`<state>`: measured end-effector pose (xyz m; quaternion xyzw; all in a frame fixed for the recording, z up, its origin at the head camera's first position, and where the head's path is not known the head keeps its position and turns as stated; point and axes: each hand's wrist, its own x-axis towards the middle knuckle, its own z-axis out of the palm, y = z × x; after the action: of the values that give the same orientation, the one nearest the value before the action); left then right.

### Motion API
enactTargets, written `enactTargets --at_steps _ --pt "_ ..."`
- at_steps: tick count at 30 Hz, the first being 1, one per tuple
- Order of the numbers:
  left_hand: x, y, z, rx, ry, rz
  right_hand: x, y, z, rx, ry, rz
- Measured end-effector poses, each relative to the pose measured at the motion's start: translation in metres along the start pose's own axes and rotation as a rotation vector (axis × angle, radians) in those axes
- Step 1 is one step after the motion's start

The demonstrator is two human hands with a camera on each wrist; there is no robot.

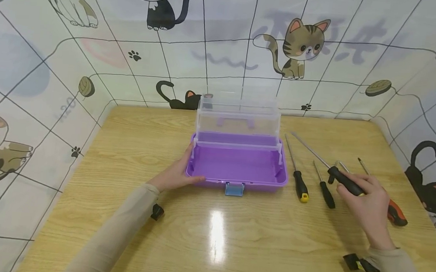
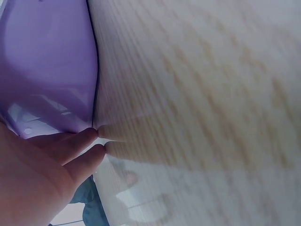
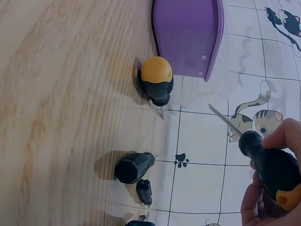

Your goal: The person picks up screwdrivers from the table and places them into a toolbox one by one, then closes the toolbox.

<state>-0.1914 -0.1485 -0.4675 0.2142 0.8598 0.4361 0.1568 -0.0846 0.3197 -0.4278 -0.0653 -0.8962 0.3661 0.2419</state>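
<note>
Lower right of the head view: the right hand (image 1: 367, 205) curls round the black-and-yellow handle of the held screwdriver (image 1: 345, 181), lifted off the bench (image 1: 194, 233), shaft toward the upper left. Beside this hand lies a red-handled tool (image 1: 397, 213), partly covered; leftward, a small black screwdriver (image 1: 327, 195) and a yellow-ended screwdriver (image 1: 300, 184). Left of centre: the left hand (image 1: 173, 174), fingers and thumb spread, touches the near left corner of the purple box (image 1: 258, 167), apparently steadying it. The box stands at mid-frame, blue latch (image 1: 234, 189) undone; behind, the clear lid (image 1: 239, 120) stands raised. Progress, as judged: opening done and one tool picked up; no tool shows inside the box, and the others remain to be handled, lying on the bench to its right
</note>
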Motion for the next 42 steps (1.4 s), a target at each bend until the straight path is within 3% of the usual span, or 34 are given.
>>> enactTargets --at_steps 15,23,42 --pt "0.001 0.000 -0.001 -0.022 0.011 0.045 0.007 -0.004 0.003 0.121 -0.024 0.045" --pt "0.001 -0.002 0.000 -0.003 0.006 0.011 0.012 -0.013 0.003 0.149 -0.047 0.062" --pt "0.001 -0.003 0.000 -0.009 0.014 0.030 0.018 -0.032 0.007 0.240 -0.080 -0.045"
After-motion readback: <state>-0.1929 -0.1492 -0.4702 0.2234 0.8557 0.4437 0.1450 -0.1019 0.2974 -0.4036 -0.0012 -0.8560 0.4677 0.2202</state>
